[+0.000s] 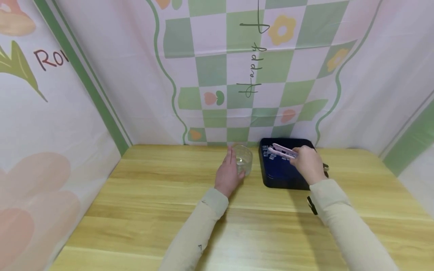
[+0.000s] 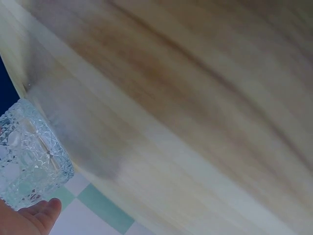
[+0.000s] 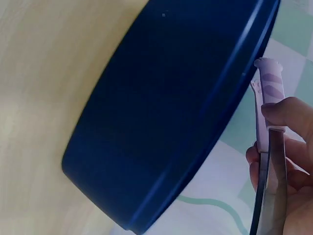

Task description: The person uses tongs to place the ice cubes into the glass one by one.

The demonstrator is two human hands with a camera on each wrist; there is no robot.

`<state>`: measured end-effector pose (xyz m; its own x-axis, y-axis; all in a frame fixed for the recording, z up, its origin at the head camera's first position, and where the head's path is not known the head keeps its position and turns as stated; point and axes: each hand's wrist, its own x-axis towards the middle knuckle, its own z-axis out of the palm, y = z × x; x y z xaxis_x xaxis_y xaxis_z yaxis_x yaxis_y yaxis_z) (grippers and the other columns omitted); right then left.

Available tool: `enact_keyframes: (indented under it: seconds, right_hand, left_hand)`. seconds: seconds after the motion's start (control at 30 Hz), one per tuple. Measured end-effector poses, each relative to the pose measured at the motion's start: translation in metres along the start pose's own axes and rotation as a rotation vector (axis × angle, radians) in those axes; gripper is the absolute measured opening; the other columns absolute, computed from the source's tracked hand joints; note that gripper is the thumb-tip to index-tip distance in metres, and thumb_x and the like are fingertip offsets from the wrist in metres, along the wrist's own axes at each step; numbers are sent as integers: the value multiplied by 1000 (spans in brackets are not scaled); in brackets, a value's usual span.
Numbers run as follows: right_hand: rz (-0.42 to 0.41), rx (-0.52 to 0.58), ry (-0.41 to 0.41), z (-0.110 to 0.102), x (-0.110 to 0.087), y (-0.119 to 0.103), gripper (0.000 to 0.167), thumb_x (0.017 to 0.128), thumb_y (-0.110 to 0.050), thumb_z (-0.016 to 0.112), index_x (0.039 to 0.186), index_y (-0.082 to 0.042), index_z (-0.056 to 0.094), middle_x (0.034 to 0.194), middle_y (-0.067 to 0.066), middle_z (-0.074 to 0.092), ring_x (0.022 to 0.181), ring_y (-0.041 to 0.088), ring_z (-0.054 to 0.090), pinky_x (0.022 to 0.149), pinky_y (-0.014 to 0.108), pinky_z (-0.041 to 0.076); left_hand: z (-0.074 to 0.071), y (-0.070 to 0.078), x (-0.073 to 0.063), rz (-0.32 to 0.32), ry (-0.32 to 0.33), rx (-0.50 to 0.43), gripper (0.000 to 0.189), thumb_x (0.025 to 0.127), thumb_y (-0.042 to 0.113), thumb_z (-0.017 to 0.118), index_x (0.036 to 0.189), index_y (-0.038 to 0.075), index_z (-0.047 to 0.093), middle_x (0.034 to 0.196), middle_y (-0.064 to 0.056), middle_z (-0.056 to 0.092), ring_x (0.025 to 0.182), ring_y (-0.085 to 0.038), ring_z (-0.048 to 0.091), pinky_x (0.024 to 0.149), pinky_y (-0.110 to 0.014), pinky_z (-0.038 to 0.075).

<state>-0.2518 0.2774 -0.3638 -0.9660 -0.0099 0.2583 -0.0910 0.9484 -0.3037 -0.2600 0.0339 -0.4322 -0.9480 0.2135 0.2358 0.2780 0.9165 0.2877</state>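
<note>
A clear glass cup [image 1: 245, 158] stands on the table, its faceted wall [image 2: 34, 152] close up in the left wrist view. My left hand [image 1: 228, 175] holds it from the left, fingers along the side and thumb at the front. Over the dark blue tray [image 1: 278, 181], my right hand [image 1: 308, 163] grips a pair of pale pink tongs [image 1: 285, 151]. Paw-shaped tips [image 3: 270, 66] show on the tongs in the right wrist view, apart with nothing visible between them. Several small clear pieces [image 1: 272, 156] lie in the tray's far left part, near the tongs' tips.
The tray stands right of the cup with a narrow strip of wooden table [image 1: 256, 177] between them. A printed cloth [image 1: 217, 124] hangs behind the table's back edge, close to both. More cloth hangs at the left and right sides.
</note>
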Motion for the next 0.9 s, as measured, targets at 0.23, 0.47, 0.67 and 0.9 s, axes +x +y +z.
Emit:
enact_keyframes:
  seconds: [0.23,0.47,0.67,0.9]
  right_hand:
    - [5,-2,33,13,-4,6,33,72,-5,71,103,7,68,94,32,67,74,47,62,61,57,49]
    - [-21,-38,9,22,-5,9,34,75,-6,72,106,8,66,91,30,64,79,49,60,63,59,50]
    - [-11,-47,-29,27,-6,10,34,77,-5,72,108,9,66,93,30,63,82,50,61,66,58,52]
    - [-27,-68,-8,29,-5,10,33,76,-4,73,106,9,67,92,30,62,81,49,61,67,58,52]
  left_hand:
    - [-1,1,0,2,-4,10,92,87,43,66,151,-2,18,161,-13,16,136,-23,44,99,-28,51]
    - [0,0,1,5,-7,18,92,87,44,65,151,-2,17,161,-13,16,135,-23,45,95,-26,53]
    - [3,-1,1,3,-17,30,91,88,45,64,152,0,16,162,-11,15,134,-20,46,90,-23,54]
    - [3,-1,1,-5,-24,31,92,88,45,64,152,0,16,161,-11,16,129,-20,50,87,-24,55]
